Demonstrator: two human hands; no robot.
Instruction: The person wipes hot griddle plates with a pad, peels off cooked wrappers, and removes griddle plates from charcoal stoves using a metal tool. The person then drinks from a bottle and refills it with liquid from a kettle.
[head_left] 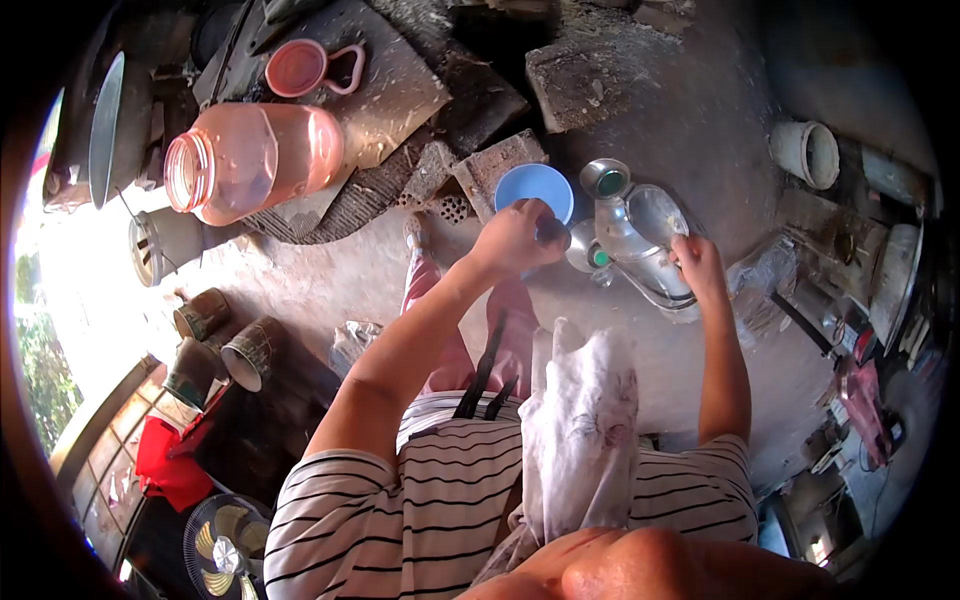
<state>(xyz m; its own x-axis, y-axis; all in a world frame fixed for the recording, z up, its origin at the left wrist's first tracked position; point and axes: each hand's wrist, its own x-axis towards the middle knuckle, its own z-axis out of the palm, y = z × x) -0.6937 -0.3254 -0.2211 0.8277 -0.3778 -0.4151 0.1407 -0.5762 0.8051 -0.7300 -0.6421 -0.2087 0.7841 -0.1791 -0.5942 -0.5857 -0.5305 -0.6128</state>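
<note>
My left hand (515,238) is closed at the near rim of a round blue bowl (535,182); a dark patch by the fingers is too unclear to name. To the right, my right hand (697,266) is closed on the edge of a shiny metal vessel (645,255) with an oval, open-looking top. Beside that vessel, between the hands, are a round metal piece with a dark green inside (606,179) and a smaller metal piece with a bright green spot (598,257). Whether these join the vessel, I cannot tell.
A big pinkish plastic jar (255,160) lies on its side on a board at the upper left, near a pink mug (298,68). Bricks (497,170) lie beyond the bowl. Several pots (255,352) and a fan (226,550) are at left; a white bucket (806,155) is at right.
</note>
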